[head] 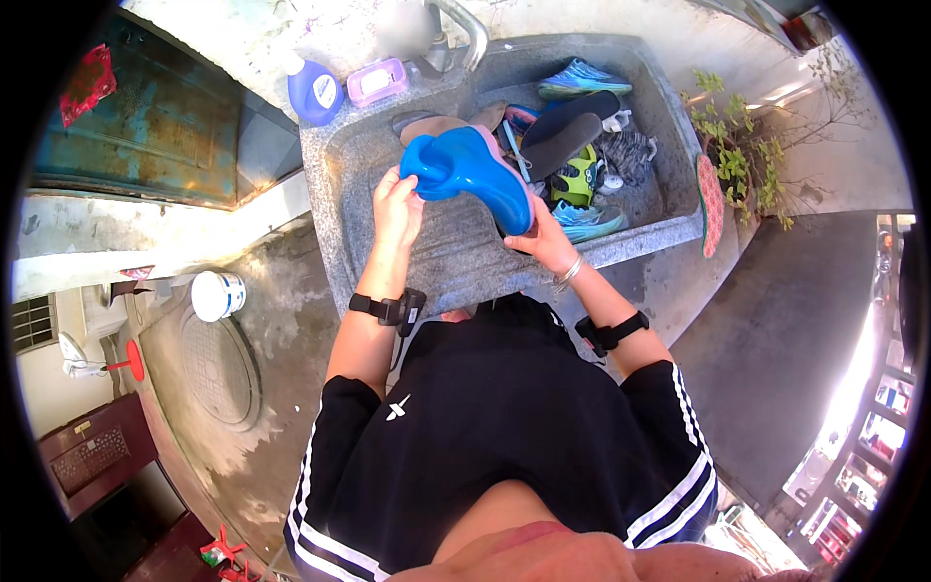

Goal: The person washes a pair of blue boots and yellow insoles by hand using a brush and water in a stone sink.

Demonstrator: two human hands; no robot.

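A glossy blue rubber boot (484, 174) with a pinkish sole lies sideways between my hands, above the ribbed washboard slope (465, 254) of a grey stone sink. My left hand (398, 207) pinches the rim at its left end. Around the right end, by the sole, my right hand (544, 236) is closed. Behind the boot, the basin holds dark insoles (564, 142), blue-green sneakers (582, 78), a lime-green shoe (576, 178) and a grey knitted item (629, 156). A pale blue long-handled tool (517, 149), partly hidden, leans among them.
A purple detergent bottle (314, 94) and a pink soap box (377, 81) stand on the sink's back left ledge, near the metal faucet (465, 29). A reddish insole (708, 204) rests against the right rim, beside a leafy plant (734, 138). A white bucket (218, 295) is on the floor.
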